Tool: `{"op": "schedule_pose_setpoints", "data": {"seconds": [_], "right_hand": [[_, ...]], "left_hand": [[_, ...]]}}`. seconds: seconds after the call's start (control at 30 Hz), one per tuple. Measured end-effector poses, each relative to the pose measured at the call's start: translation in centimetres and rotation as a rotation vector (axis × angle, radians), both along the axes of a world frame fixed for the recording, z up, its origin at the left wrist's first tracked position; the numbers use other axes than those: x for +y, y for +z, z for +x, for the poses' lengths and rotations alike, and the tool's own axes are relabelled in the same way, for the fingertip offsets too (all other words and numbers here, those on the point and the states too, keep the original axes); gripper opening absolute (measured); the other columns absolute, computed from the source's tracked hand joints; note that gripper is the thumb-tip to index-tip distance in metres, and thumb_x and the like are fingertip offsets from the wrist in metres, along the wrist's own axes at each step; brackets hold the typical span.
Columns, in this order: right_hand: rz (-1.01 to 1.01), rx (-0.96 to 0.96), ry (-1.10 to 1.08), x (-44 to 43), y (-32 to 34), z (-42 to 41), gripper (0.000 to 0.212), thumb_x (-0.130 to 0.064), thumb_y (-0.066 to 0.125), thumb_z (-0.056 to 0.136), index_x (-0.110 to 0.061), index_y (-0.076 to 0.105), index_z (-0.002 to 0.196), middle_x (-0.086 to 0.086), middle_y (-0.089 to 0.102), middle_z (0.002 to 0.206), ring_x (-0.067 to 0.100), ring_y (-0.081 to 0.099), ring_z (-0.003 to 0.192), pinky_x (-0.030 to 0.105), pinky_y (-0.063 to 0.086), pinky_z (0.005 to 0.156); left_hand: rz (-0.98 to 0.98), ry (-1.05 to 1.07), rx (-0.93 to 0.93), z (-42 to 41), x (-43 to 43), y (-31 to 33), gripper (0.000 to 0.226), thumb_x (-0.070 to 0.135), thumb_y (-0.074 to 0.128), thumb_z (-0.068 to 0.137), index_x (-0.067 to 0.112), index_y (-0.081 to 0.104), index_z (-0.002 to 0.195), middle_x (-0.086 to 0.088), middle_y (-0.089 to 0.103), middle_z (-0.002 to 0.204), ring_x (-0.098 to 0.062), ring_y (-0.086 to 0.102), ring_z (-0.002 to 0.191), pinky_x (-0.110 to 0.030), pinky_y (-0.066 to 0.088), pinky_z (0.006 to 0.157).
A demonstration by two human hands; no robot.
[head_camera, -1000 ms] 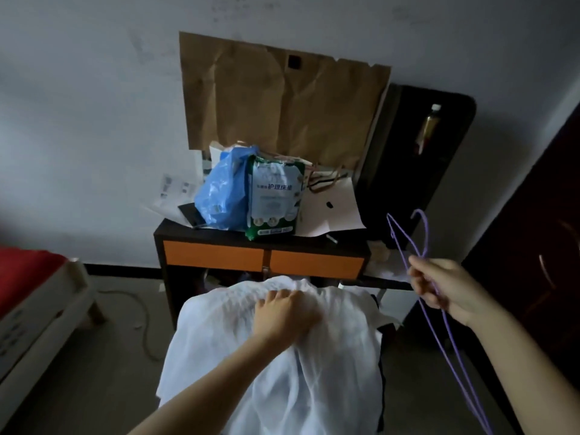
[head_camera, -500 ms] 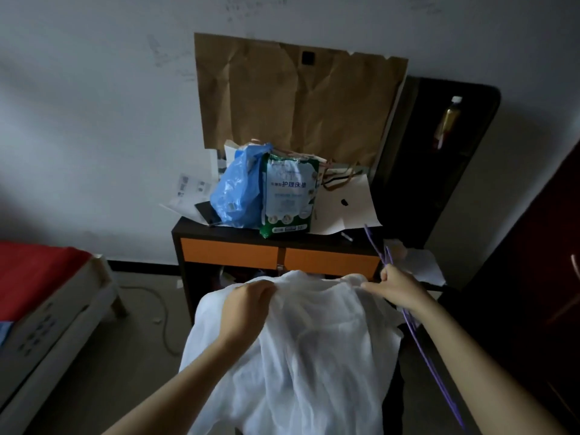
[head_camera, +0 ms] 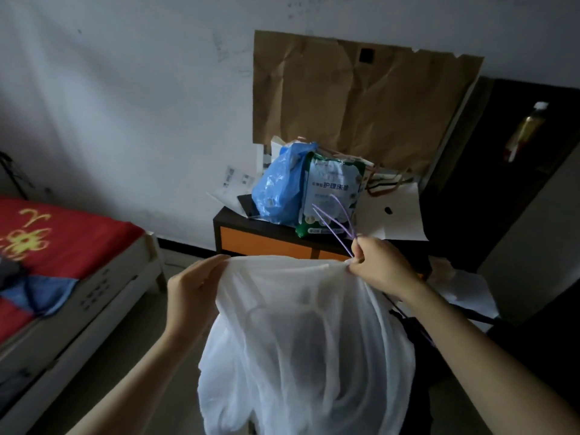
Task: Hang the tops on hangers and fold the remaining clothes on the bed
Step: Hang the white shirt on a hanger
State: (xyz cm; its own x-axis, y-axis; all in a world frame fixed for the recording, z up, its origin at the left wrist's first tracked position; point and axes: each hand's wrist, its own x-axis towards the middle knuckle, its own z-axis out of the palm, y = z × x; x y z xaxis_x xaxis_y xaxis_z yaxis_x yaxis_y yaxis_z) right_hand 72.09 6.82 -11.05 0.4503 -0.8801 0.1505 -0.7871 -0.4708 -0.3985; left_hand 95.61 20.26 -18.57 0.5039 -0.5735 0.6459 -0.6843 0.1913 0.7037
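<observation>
A sheer white top [head_camera: 301, 350] hangs spread in front of me. My left hand [head_camera: 191, 293] grips its upper left edge. My right hand [head_camera: 379, 268] pinches the upper right corner of the top together with a thin purple wire hanger [head_camera: 332, 219], whose hook end sticks up above my fingers. The rest of the hanger runs down behind my right forearm and is mostly hidden. The bed [head_camera: 103, 296] with a red cover lies at the left, with blue and dark clothes [head_camera: 40, 293] on it.
A dark cabinet with orange drawers [head_camera: 248, 237] stands against the wall just behind the top, piled with a blue plastic bag [head_camera: 276, 186], a green-white pack [head_camera: 332, 186] and papers. Brown paper [head_camera: 361, 102] covers the wall. A dark shelf with a bottle [head_camera: 527, 127] is at right.
My right hand brought the hanger in from the right and now pinches the top's right corner. My left hand moved from the middle of the cloth to its left edge, raising and spreading the top.
</observation>
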Motion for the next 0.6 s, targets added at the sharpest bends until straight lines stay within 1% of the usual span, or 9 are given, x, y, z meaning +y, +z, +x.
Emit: {"op": "schedule_pose_setpoints", "data": {"seconds": [0.1,0.17,0.2,0.27,0.33,0.43,0.5,0.57,0.6], "right_hand": [[0.156,-0.122,0.174,0.4,3.5,1.9,0.039,-0.008,0.068,0.077,-0.017,0.033,0.062,-0.002,0.048,0.062,0.013,0.044,0.061,0.024,0.035,0.06],[0.26,-0.213,0.281,0.8,5.9,3.2,0.042,-0.009,0.071,0.077,-0.018,0.033,0.063,-0.002,0.049,0.062,0.012,0.044,0.061,0.027,0.038,0.065],[0.289,-0.259,0.332,1.1,6.9,3.9,0.042,-0.01,0.071,0.077,-0.019,0.033,0.062,-0.002,0.049,0.062,0.011,0.045,0.062,0.028,0.04,0.066],[0.312,-0.329,0.432,1.6,8.4,6.0,0.043,-0.01,0.07,0.079,-0.019,0.032,0.062,-0.005,0.045,0.059,0.004,0.042,0.055,0.02,0.041,0.062],[0.288,-0.348,0.524,2.1,9.1,8.9,0.044,-0.009,0.07,0.08,-0.019,0.031,0.061,-0.009,0.04,0.054,-0.001,0.036,0.045,0.013,0.036,0.053],[0.293,-0.337,0.635,3.3,9.1,13.8,0.046,-0.009,0.07,0.079,-0.02,0.03,0.06,-0.009,0.035,0.054,0.001,0.032,0.043,0.014,0.033,0.05],[0.332,-0.35,0.683,4.1,8.7,16.9,0.047,-0.007,0.07,0.079,-0.02,0.029,0.06,-0.007,0.034,0.056,0.002,0.03,0.043,0.017,0.032,0.051],[0.379,-0.346,0.751,5.8,8.3,20.4,0.047,-0.007,0.069,0.079,-0.02,0.028,0.061,-0.006,0.033,0.058,0.005,0.029,0.047,0.018,0.03,0.05],[0.389,-0.341,0.784,6.6,8.3,22.0,0.047,-0.007,0.069,0.08,-0.02,0.028,0.061,-0.005,0.032,0.059,0.006,0.029,0.049,0.016,0.03,0.048]], "left_hand": [[-0.021,0.08,0.045,1.9,0.9,1.2,0.024,-0.009,0.062,0.081,0.0,0.067,0.102,0.037,0.062,0.079,0.028,0.051,0.075,0.003,0.039,0.069],[-0.047,0.131,0.051,3.3,1.9,2.1,0.022,0.0,0.062,0.083,0.0,0.066,0.104,0.053,0.052,0.077,0.029,0.05,0.076,0.003,0.038,0.07],[-0.07,0.161,0.064,3.9,2.6,2.6,0.025,0.006,0.06,0.083,0.0,0.065,0.106,0.055,0.05,0.078,0.029,0.05,0.077,0.002,0.039,0.072],[-0.113,0.233,0.086,5.1,4.2,3.5,0.028,0.013,0.057,0.084,-0.002,0.065,0.106,0.055,0.049,0.075,0.027,0.051,0.076,-0.001,0.04,0.071],[-0.117,0.316,0.08,6.6,6.0,3.8,0.022,0.006,0.06,0.087,-0.005,0.066,0.105,0.055,0.048,0.072,0.027,0.051,0.072,0.0,0.04,0.068],[-0.09,0.447,0.105,9.1,9.3,3.6,0.02,0.0,0.058,0.089,-0.006,0.065,0.107,0.054,0.049,0.069,0.025,0.052,0.069,0.001,0.04,0.066],[-0.084,0.549,0.114,10.7,11.7,3.3,0.02,0.001,0.058,0.089,-0.003,0.064,0.108,0.045,0.057,0.069,0.026,0.052,0.069,0.001,0.039,0.066],[-0.059,0.644,0.084,12.3,14.9,3.0,0.019,0.0,0.057,0.089,-0.004,0.066,0.106,0.013,0.071,0.084,0.03,0.049,0.069,0.002,0.038,0.065],[-0.028,0.666,0.071,12.8,16.3,3.0,0.018,0.0,0.057,0.089,-0.007,0.067,0.103,-0.006,0.07,0.09,0.032,0.046,0.069,0.004,0.036,0.066]]}}
